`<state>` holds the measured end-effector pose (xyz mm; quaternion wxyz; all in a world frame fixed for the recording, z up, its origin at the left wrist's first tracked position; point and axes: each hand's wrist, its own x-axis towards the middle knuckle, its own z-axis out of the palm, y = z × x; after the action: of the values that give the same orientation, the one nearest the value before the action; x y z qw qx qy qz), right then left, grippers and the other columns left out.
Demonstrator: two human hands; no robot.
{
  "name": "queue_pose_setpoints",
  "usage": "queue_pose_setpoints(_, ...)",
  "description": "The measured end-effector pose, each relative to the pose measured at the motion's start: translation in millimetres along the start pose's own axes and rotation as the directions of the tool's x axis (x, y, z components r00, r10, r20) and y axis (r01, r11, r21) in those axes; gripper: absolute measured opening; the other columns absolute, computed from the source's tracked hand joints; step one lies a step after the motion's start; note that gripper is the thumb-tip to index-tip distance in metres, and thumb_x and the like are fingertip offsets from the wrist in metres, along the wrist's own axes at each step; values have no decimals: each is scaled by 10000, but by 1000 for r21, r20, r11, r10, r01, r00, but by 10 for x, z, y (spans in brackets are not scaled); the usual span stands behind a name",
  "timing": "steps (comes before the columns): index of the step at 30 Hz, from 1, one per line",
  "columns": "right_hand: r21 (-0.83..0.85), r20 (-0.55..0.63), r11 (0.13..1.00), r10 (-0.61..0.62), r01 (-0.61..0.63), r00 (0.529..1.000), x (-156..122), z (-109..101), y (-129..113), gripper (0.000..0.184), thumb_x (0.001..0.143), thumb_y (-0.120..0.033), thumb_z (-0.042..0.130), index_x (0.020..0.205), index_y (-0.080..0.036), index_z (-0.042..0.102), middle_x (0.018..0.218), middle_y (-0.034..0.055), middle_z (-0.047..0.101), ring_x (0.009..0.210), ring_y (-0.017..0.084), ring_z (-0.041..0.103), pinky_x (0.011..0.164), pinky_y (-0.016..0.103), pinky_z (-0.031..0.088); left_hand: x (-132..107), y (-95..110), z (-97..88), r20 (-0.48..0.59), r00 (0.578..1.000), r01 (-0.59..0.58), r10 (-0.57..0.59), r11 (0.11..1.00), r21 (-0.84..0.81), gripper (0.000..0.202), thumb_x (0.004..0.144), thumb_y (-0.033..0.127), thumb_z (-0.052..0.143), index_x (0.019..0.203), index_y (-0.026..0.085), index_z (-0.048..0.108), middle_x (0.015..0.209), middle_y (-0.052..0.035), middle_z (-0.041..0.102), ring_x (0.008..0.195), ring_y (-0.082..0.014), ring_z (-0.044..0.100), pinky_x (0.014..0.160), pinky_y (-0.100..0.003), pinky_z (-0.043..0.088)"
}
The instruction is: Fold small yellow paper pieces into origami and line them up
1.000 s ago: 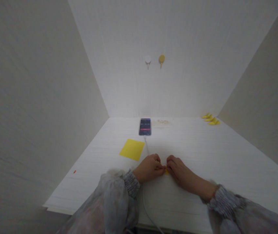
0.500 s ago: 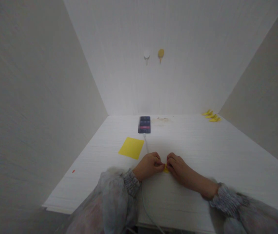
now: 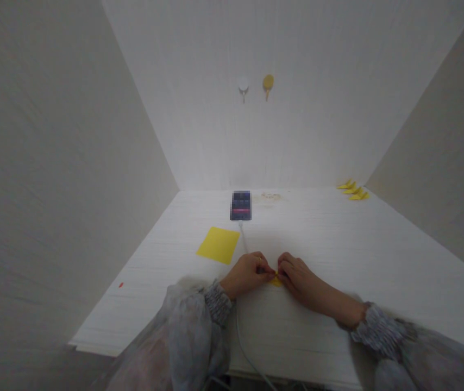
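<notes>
Between my fingertips, low over the white table, is a small piece of folded yellow paper, mostly covered by my fingers. My left hand pinches it from the left, thumb and forefinger together. From the right, my right hand grips the same piece with its fingers curled. The two hands almost meet at the paper. A flat yellow paper sheet lies on the table beyond my left hand. At the far right corner sit several folded yellow paper pieces, each with a raised point.
A phone with a blurred screen lies near the back wall, and its white cable runs under my left arm to the front edge. Wall hooks, one white and one yellow, hang above. A small red scrap lies at left.
My left fingertips have shifted slightly on the folded yellow paper, closer to my right fingers. The whole view has tilted a little; the sheet and phone lie as before.
</notes>
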<state>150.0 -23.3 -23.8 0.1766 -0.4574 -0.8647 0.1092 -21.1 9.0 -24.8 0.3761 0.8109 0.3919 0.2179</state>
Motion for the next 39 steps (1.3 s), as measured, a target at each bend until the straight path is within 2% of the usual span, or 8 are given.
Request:
queue_pose_setpoints(5, -5, 1, 1000, 0, 0, 1000, -1, 11, 13, 135, 808, -125, 379, 775, -123, 510, 833, 88, 500, 780, 168, 487, 695, 316, 394, 0, -4, 12, 5, 1000, 7, -7, 1000, -1, 204, 693, 301, 542, 769, 149, 656, 782, -20, 535, 607, -82, 474, 564, -199, 377)
queue_pose_setpoints(11, 10, -2, 1000, -4, 4, 1000, 7, 36, 37, 106, 803, -132, 405, 776, -126, 508, 838, 79, 498, 781, 165, 476, 702, 314, 387, -1, 45, 1, -20, 1000, 21, -20, 999, 44, 262, 684, 379, 544, 744, 143, 642, 755, -21, 545, 621, -95, 478, 567, -208, 370)
queue_pose_setpoints(14, 7, -4, 1000, -6, 6, 1000, 6, 51, 45, 112, 807, -132, 398, 778, -126, 506, 843, 80, 498, 786, 164, 472, 703, 310, 386, -13, 69, 1, -38, 999, 37, -35, 998, 43, 279, 691, 380, 538, 827, 145, 601, 732, -9, 551, 588, -88, 460, 547, -208, 359)
queue_pose_setpoints(20, -15, -3, 1000, -10, 10, 1000, -2, 49, 50, 112, 807, -133, 394, 785, -131, 504, 840, 75, 500, 792, 165, 473, 706, 308, 387, -14, 65, 11, -7, 999, -51, 52, 994, 100, 194, 724, 307, 506, 715, 136, 599, 819, -33, 531, 645, -90, 473, 587, -208, 372)
queue_pose_setpoints(28, -33, 17, 999, -2, 2, 1000, 4, 12, 11, 124, 805, -122, 389, 785, -116, 511, 843, 88, 501, 789, 173, 477, 702, 321, 388, -4, 45, 15, 9, 998, -65, 65, 989, 134, 246, 713, 366, 521, 696, 133, 598, 803, -35, 534, 655, -97, 486, 605, -215, 383)
queue_pose_setpoints(34, -40, 25, 999, -6, 7, 1000, 8, 14, 14, 123, 808, -125, 387, 798, -114, 510, 846, 89, 500, 801, 175, 476, 712, 323, 385, 9, 22, 25, 18, 993, -115, 114, 974, 194, 198, 727, 306, 510, 684, 135, 600, 815, -32, 537, 649, -93, 486, 616, -218, 383)
queue_pose_setpoints(39, -35, 14, 999, 7, -6, 1000, 9, 12, 6, 141, 815, -118, 361, 805, -121, 502, 857, 90, 497, 801, 172, 473, 719, 325, 381, -5, 74, 17, 13, 994, -110, 111, 949, 297, 171, 736, 264, 492, 691, 138, 598, 836, -41, 529, 684, -108, 487, 654, -237, 384)
